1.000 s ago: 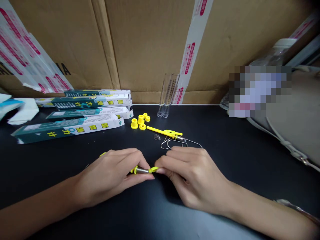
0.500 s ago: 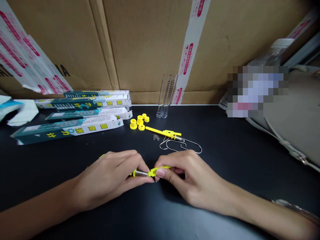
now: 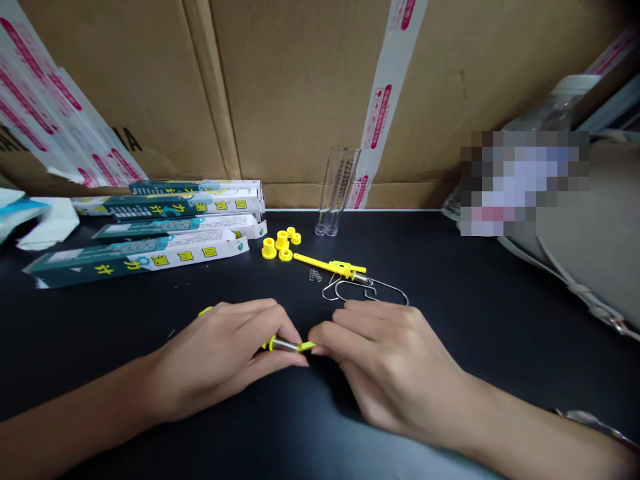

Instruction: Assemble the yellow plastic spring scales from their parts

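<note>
My left grip is closed round the rod, low over the desk; my right grip pinches its yellow tip. It seems light, thin, slick plastic: hold near its metal middle, gently.

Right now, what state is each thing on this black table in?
Left hand: fingers closed on the thin yellow-and-metal rod.
Right hand: fingertips pinching that rod's yellow end.
Second yellow plastic rod: lying loose, untouched.
Yellow plastic caps: loose, clustered.
Clear plastic tubes: leaning against the cardboard.
Teal cardboard boxes: stacked flat.
Bent steel wires: lying flat.
</note>
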### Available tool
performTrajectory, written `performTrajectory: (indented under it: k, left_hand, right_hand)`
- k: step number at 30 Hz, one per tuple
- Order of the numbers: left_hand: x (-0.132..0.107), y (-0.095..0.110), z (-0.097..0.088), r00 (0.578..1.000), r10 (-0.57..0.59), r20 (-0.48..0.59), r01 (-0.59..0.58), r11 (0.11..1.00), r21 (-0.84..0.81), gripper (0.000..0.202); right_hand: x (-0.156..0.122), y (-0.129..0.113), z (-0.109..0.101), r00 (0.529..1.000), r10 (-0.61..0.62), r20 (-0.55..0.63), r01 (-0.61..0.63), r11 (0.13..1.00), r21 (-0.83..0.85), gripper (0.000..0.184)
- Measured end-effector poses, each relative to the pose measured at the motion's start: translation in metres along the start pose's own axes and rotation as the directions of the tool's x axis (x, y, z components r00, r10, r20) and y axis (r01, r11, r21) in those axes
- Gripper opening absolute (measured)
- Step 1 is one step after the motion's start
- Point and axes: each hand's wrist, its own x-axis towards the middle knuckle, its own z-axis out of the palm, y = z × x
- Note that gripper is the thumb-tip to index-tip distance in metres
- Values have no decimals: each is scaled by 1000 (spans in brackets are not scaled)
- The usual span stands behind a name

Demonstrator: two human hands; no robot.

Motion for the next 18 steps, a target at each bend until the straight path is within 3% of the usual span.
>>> performTrajectory:
  k: [4,9,15,18]
  left_hand:
    - [-2,-1,4,999,36,-27,-35,999,28,16]
    - [-2,0,5,998,55,-38,-53,997,51,16]
    - [-4,1,4,996,68,-56,-64,995,71,14]
    - [-5,0,6,995,76,-57,-73,995,62,14]
  right_hand:
    - [2,-1,-2,979,151,134,-178,959,220,23]
    - [4,4,-3,946,219,239,-297,880,372,21]
    - [7,5,-4,884,293,365,-432,810,396,22]
    - [7,5,-3,896,282,343,-412,817,404,22]
